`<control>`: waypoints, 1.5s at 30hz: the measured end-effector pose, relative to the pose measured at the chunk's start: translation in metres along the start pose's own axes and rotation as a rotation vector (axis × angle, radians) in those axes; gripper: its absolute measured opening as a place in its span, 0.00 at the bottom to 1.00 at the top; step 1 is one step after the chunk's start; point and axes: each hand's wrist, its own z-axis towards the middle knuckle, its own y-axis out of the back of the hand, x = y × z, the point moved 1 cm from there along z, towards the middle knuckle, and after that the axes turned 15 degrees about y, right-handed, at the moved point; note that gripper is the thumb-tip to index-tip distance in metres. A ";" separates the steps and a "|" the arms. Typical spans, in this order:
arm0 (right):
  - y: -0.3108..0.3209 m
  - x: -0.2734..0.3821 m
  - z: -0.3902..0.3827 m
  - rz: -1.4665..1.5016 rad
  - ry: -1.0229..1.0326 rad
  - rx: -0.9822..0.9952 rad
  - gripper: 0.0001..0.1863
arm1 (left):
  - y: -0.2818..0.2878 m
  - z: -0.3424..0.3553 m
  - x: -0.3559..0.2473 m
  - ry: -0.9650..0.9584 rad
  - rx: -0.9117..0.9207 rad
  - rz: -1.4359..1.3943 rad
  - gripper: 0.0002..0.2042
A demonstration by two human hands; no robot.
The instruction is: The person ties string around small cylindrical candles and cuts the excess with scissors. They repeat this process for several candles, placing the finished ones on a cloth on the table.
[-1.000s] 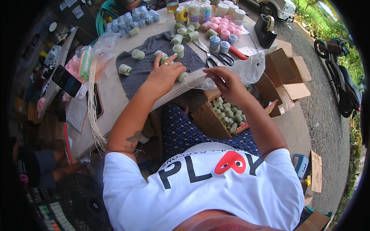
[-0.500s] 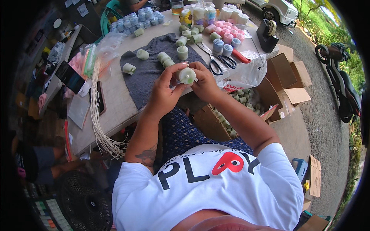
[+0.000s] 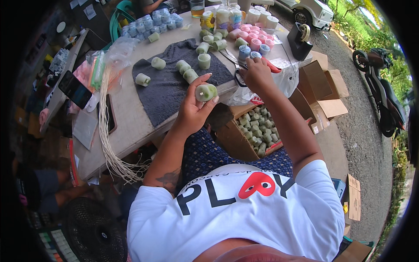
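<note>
- Currently, a pale green candle (image 3: 206,92) is grasped by the left hand (image 3: 195,109) above the near edge of the table (image 3: 126,118); its wick end is turned leftward, its long axis running roughly left to right.
- To the right of the candle and slightly beyond it, scissors (image 3: 238,77) are laid, blades directed away and leftward; their handles are partly covered by the right hand (image 3: 258,76), the nearer of the two.
- Whether the handles are gripped or merely touched cannot be told.
- Below the table edge, many similar green candles (image 3: 257,126) are piled in a cardboard box (image 3: 231,140).
- At the far side, amber liquid is held in a clear glass (image 3: 197,4).
</note>
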 end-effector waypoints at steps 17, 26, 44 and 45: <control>0.046 -0.011 -0.040 1.180 -0.258 0.186 0.33 | -0.019 0.008 0.016 0.001 -0.146 0.368 0.21; 0.131 0.052 -0.063 1.413 0.333 -0.787 0.32 | -0.023 0.006 0.002 0.009 -0.204 0.433 0.19; 0.062 0.073 -0.067 1.342 0.214 -0.439 0.29 | -0.023 0.009 0.002 -0.053 -0.228 0.403 0.20; 0.047 0.073 -0.067 1.277 0.166 -0.263 0.29 | -0.024 0.008 0.005 -0.036 -0.223 0.410 0.20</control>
